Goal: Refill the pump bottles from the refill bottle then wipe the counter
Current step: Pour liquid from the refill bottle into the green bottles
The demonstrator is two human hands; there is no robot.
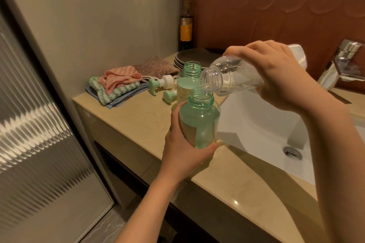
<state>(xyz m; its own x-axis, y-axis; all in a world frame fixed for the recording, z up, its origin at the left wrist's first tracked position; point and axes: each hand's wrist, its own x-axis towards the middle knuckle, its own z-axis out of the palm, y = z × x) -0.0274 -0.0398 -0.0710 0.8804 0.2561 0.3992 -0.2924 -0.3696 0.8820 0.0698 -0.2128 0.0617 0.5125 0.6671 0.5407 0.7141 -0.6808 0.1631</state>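
Note:
My left hand (182,156) grips a green pump bottle (199,120) with its cap off, held just above the counter (136,122) by the sink's left rim. My right hand (276,77) holds the clear refill bottle (227,79) tipped on its side, its mouth right over the green bottle's open neck, and clear liquid runs from it into the neck. A second uncapped green bottle (189,83) stands upright behind. Two pump heads (161,84) (169,95) lie on the counter to its left.
Folded cloths (116,87) in pink, green-white and blue are stacked at the counter's back left. Grey plates (189,58) and a dark bottle with a yellow label (186,27) stand in the corner. The white sink (266,130) and chrome tap (343,63) are on the right.

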